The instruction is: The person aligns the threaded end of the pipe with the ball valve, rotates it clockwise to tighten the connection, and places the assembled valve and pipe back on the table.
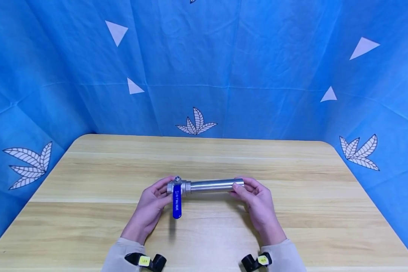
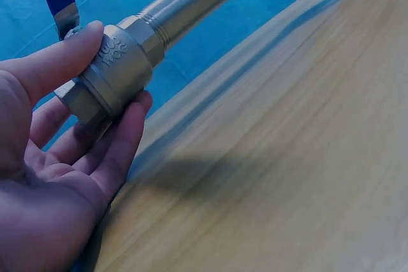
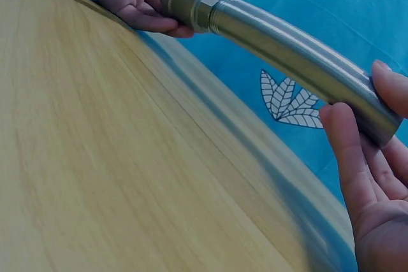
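A metal ball valve (image 2: 118, 62) with a blue lever handle (image 1: 177, 202) is joined to a straight steel pipe (image 1: 212, 186). My left hand (image 1: 151, 206) grips the valve body, thumb on one side and fingers beneath, as the left wrist view shows. At the pipe's far end my right hand (image 1: 258, 202) pinches it between thumb and fingers. Some thread (image 3: 215, 20) shows where the pipe enters the valve. Both pieces are held above the wooden table (image 1: 204, 241), roughly level, with the lever pointing toward me in the head view.
Blue cloth (image 1: 204, 56) printed with white triangles and leaves hangs behind and along both sides of the table. Black camera mounts with yellow labels sit on both wrists, over light sleeves (image 1: 283, 257).
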Available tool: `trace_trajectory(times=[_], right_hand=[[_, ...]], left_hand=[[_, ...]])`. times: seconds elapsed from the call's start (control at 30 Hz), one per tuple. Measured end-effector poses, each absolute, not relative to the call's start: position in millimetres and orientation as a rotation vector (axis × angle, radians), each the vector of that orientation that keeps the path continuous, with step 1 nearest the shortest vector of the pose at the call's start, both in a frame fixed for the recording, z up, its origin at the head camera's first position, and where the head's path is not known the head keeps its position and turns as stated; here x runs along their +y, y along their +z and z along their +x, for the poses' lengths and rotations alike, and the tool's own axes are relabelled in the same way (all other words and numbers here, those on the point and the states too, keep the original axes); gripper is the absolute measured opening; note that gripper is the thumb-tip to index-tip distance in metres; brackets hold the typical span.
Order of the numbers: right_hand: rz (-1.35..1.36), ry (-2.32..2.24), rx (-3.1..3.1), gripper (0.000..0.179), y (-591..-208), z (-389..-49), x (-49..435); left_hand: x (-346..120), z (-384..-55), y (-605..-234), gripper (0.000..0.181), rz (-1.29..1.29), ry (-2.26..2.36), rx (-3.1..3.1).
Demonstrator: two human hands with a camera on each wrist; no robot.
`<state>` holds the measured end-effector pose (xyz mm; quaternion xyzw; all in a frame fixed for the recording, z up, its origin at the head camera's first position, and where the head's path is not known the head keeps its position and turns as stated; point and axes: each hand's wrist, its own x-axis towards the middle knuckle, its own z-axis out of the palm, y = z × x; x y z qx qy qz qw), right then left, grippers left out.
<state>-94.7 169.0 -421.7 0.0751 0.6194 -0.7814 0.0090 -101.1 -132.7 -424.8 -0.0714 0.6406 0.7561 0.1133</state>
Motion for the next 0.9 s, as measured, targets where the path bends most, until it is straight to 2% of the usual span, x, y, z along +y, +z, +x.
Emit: trace_trajectory(times=[0.57,0.8,0.9], right_hand=[[0.393,-2.464,1.881,0.024,-421.0,-97.4,166.6],[0.387,-2.453,1.916,0.020,-420.1,-96.5,164.4],[0.322,-2.439,1.948,0.025,-419.5,-95.2,164.8]], left_hand=[[-128.0,-100.7,-425.2,0.061,-0.159,2.124,2.058],[-127.0,-99.2,-424.4,0.060,-0.204,2.131,2.055],[-127.7,-98.9,-423.5,0.061,-0.216,2.143,2.050]])
